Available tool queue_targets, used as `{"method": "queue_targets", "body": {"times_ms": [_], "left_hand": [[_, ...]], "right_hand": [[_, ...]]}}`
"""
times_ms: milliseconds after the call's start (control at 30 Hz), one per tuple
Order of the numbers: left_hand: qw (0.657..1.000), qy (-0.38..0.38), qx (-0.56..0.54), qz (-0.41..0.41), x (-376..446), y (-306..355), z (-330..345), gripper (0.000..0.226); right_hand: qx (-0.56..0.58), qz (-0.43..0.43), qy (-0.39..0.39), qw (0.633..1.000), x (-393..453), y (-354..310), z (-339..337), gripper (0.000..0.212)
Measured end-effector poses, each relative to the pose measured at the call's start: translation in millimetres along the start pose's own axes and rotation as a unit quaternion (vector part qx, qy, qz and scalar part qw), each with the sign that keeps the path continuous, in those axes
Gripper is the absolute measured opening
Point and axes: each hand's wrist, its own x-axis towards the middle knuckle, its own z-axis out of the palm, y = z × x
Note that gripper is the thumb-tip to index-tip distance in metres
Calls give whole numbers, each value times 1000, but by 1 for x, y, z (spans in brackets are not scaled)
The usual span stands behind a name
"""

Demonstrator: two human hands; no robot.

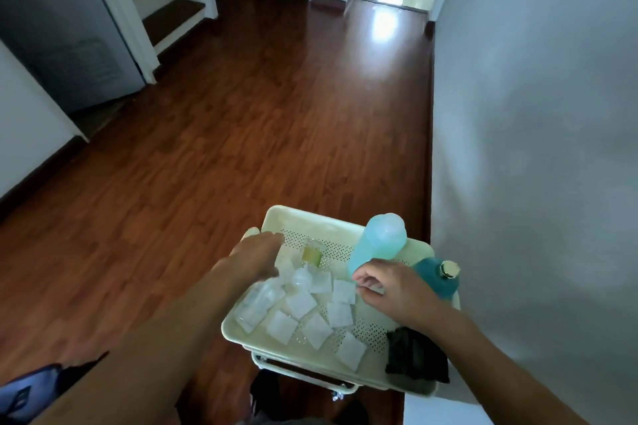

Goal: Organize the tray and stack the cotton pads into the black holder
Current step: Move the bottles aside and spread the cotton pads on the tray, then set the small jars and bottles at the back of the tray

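Right hand (390, 290) has its fingers curled down over a cotton pad (344, 290), looks like it's pinching the edge, though I can't tell for sure it's got hold. Left hand (255, 257) is flat and relaxed, holding nothing, hovering over pads and a clear glass bottle (257, 300) lying on its side. Rest of the pads are scattered just below and left of my right fingers across the cream perforated tray (310, 214). They're thin, soft, featherlight, so I'd guess pinch by a corner. Black holder (412, 355) sits under my right wrist, near corner. Light blue bottle (379, 245) and teal bottle (436, 281) stand just beyond.
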Motion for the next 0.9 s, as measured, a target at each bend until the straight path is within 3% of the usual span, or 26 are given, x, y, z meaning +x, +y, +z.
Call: {"method": "queue_targets", "body": {"times_ms": [133, 300, 533, 733, 900], "left_hand": [[999, -32, -16, -22, -18, -8, 34, 56], [999, -11, -9, -42, -30, -3, 63, 54], [997, -9, 20, -75, -32, 1, 84, 57], [996, -22, 56, -70, -28, 1, 91, 74], [994, -46, 53, -85, -26, -1, 92, 65]], "right_hand": [[0, 10, -55, 998, 18, -1, 33, 19], [11, 39, -97, 994, 46, -8, 66, 28], [-140, -36, -72, 987, 90, -7, 95, 46], [-317, -121, -125, 932, 120, -9, 109, 57], [-394, -135, -180, 891, 131, -8, 121, 70]]}}
